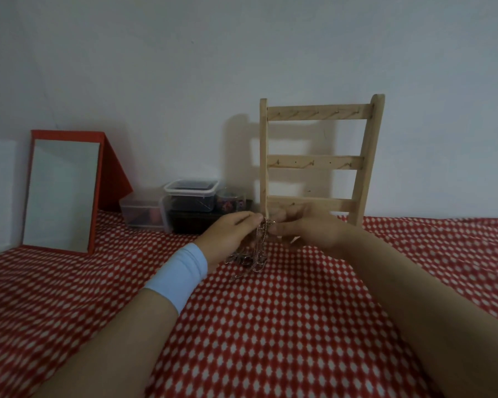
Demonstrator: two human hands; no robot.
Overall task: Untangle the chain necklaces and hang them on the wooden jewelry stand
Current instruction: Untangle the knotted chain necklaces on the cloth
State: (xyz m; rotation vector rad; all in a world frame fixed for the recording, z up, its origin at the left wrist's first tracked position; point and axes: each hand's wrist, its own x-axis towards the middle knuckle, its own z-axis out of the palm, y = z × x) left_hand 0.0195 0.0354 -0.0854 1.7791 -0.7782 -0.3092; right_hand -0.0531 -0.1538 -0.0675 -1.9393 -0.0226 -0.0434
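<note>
From my feed I see both hands meeting just in front of the foot of the pale wooden ladder-shaped jewelry stand (316, 162), which stands upright on the red cloth with small white diamonds (270, 326) close to the grey-white wall (184, 67). The left hand (230, 232), with a light blue wristband (180, 278) at its wrist, pinches the top of the tangled bundle of thin metal chain necklaces (258, 251) between thumb and fingertips. The right hand (308, 231) grasps the same bundle from the other side, fingers curled in, though blur keeps me from seeing which strand it has. The chains hang down between the two hands, and their lower part lies bunched on the cloth. At the left a red-framed rectangular mirror (61, 193) leans back on its prop. Between it and the stand sit clear plastic lidded boxes (190, 193) with dark contents, stacked against the wall.
</note>
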